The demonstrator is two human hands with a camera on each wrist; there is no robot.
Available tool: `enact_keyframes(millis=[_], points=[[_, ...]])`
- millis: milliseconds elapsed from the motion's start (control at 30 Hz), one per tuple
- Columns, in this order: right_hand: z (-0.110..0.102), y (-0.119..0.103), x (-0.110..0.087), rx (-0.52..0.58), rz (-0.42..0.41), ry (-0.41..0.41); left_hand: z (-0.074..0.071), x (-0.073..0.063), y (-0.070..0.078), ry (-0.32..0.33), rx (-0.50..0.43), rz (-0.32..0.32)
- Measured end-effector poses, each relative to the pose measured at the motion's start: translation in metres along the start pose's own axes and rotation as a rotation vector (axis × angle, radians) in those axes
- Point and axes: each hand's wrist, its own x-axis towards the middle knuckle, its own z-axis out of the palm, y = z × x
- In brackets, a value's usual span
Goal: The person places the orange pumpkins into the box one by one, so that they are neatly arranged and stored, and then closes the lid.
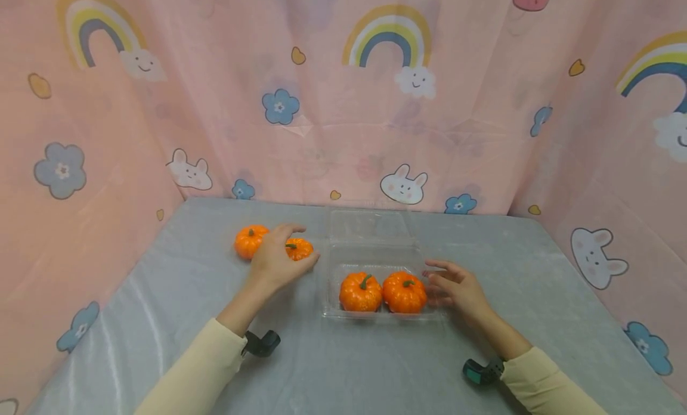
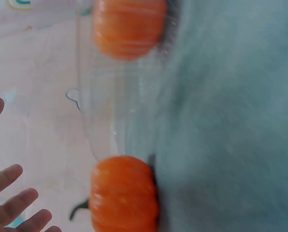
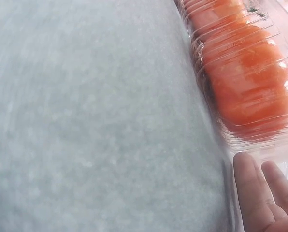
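Note:
In the head view my left hand (image 1: pixel 276 260) reaches over a small orange pumpkin (image 1: pixel 299 249), thumb and fingers spread wide. The left wrist view shows those fingers (image 2: pixel 13 205) apart, with a green-stemmed pumpkin (image 2: pixel 124 195) beside them. Another pumpkin (image 1: pixel 250 242) lies just left of the hand, partly covered by it. Two pumpkins, a left one (image 1: pixel 361 292) and a right one (image 1: pixel 405 292), sit side by side in a clear plastic clamshell box (image 1: pixel 334 313). My right hand (image 1: pixel 458 293) is at the box's right side, fingers extended by its wall; contact is unclear.
The box's transparent lid (image 1: pixel 370 227) is raised and leans back behind the tray. A grey cloth (image 1: pixel 343 367) covers the table. Pink printed curtains (image 1: pixel 333 135) enclose the back and both sides. Each wrist wears a dark camera mount (image 1: pixel 263 343).

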Motion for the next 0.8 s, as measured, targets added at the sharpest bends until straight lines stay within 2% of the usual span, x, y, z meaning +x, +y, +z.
enact_keyframes(millis=[333, 567, 800], points=[[0.000, 0.000, 0.000, 0.000, -0.004, 0.001, 0.000, -0.005, -0.026, -0.019, 0.002, -0.091], [0.000, -0.002, -0.002, -0.006, 0.000, 0.004, 0.003, -0.005, -0.033, -0.047, 0.009, -0.177], [0.001, -0.002, -0.002, 0.002, 0.005, 0.002, 0.007, -0.004, -0.042, -0.056, 0.035, -0.204]])
